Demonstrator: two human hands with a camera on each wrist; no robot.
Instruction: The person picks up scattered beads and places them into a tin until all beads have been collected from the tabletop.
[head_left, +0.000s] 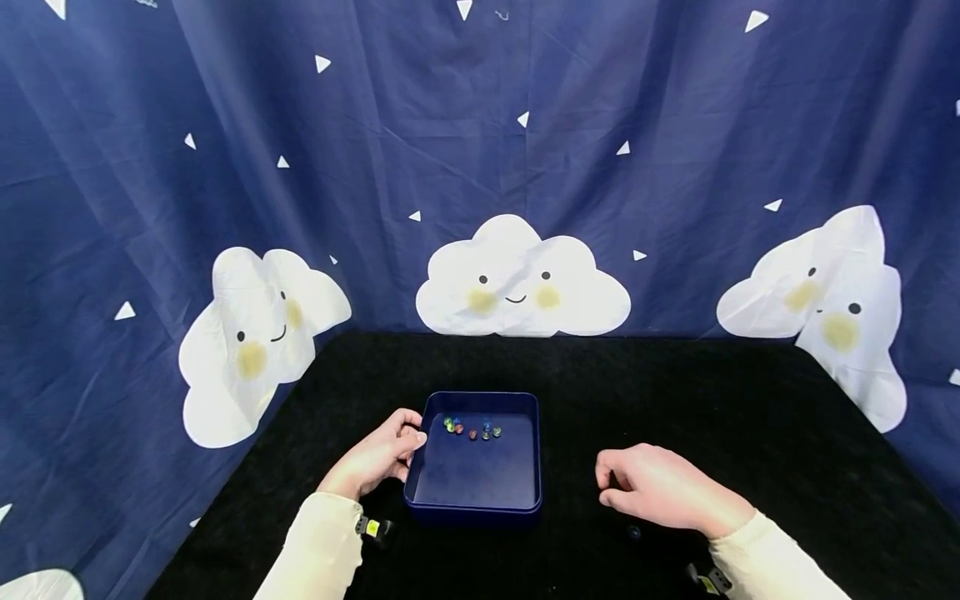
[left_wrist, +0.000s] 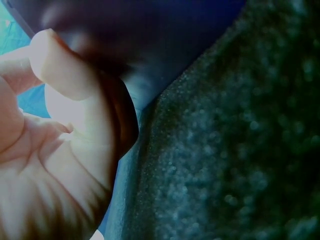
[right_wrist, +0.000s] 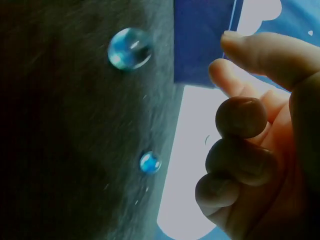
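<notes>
A dark blue square tray [head_left: 480, 487] holds several small glass marbles [head_left: 472, 434] along its far side. My left hand [head_left: 382, 454] grips the tray's left wall, thumb at the rim. Close up in the left wrist view, the thumb [left_wrist: 67, 67] lies against the blue wall. My right hand [head_left: 667, 487] hovers right of the tray with bent fingers, thumb and index tips a little apart and nothing between them. Near it on the black cloth lie a clear bluish marble [right_wrist: 130, 48] and a smaller-looking blue marble [right_wrist: 150, 162]; the head view shows one dark marble [head_left: 634, 532] just below the hand.
Black cloth [head_left: 615, 392] covers the table around the tray. Behind and beside it hangs a dark blue curtain [head_left: 360, 167] with white triangles and smiling clouds [head_left: 517, 283]. A small wrist camera [head_left: 375, 529] sits by the left sleeve.
</notes>
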